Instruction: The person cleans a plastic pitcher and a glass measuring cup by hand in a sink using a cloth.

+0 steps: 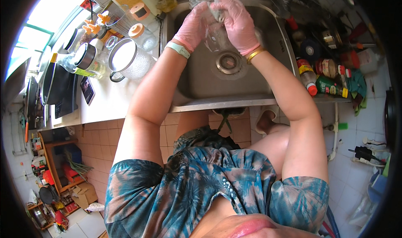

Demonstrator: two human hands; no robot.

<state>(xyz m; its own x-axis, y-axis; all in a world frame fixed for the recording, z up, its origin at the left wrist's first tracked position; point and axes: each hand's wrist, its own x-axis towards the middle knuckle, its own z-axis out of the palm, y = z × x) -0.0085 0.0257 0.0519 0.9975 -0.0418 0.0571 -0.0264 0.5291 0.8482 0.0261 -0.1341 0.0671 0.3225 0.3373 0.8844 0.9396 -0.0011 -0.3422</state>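
Observation:
Over the stainless-steel sink [220,89], both of my hands, in thin pink gloves, are on a clear, wet jar [216,37] streaked with what looks like suds. My left hand [192,26] grips the jar's left side. A pale, wadded cloth [219,15] is pressed against the jar by my right hand [236,23]. Much of the jar is hidden behind the gloves, and I cannot tell its exact shape. Below it, the round drain strainer [229,62] has a small pinkish scrap in it.
Left of the sink, the white counter [106,103] bears a textured glass pitcher [130,60], an orange-lidded jar [143,37], a phone [87,89] and several bottles. Beyond the right rim lie sauce bottles [306,73], a green bottle [329,85] and a teal rag [357,84].

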